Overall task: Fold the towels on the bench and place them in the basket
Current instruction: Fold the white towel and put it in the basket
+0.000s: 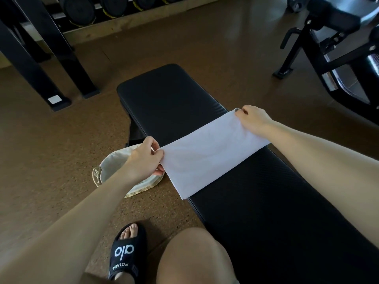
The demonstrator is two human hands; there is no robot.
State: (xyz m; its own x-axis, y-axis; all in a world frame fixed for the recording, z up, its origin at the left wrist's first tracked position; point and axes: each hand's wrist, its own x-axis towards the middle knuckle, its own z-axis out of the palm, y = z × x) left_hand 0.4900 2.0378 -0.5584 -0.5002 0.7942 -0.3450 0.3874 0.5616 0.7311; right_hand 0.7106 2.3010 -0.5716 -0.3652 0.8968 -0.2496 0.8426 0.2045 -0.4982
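Head view, looking down along a black padded bench [170,99] running from near right to far left, rounded far end bare, textured top bare both beyond and nearer than the cloth. Across its middle, one white towel [207,152], already folded into a long flat band, stretched crosswise so the left end overhangs the bench's left edge and the right end reaches the right edge. Left hand [144,158] pinching the towel's left end, thumb on top, fingers curled beneath, held out past the bench edge and above the basket. Right hand [253,117] pinching the far right corner between thumb and fingers, dark-painted thumbnail showing. Towel surface smooth, faintly creased, near-left corner hanging free past the edge. Basket [106,171] on the floor just left of the bench, pale woven rim with a handle loop, light cloth lining, partly hidden under the left forearm; contents not visible. Open brown floor [51,160] left of the basket and beyond the bench's far end. Black rack legs [61,58] at far left, dumbbells [82,9] along the top, black machine frame [328,48] at far right, all well apart from the bench. Bare knee and a foot in a black slide sandal [127,251] at the bottom, left of the bench.
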